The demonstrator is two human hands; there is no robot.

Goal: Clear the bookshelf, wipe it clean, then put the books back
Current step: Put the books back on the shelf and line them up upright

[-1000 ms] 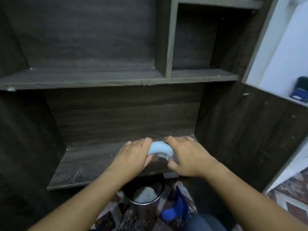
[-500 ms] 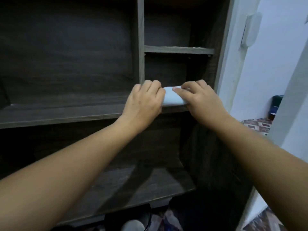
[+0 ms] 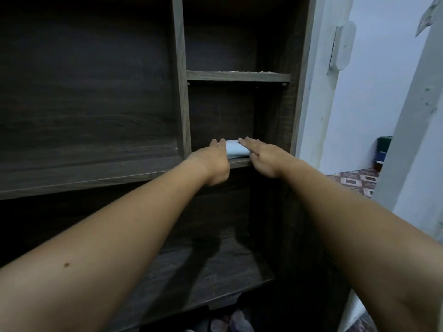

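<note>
A second ago I had the cloth (image 3: 236,149) down at the front of the lowest board (image 3: 203,271); it has since come up to the narrow right-hand compartment of the bookshelf (image 3: 178,92) and slid from that compartment's front lip further in along its board (image 3: 239,162). My right hand (image 3: 263,159) lies on the cloth's right side with straight fingers, pressing rather than gripping; my left hand (image 3: 213,161) sits against its left edge, whether curled round it I cannot tell. I judge the wiping is working upward, with the small shelf above (image 3: 237,76) next and the books yet to return.
</note>
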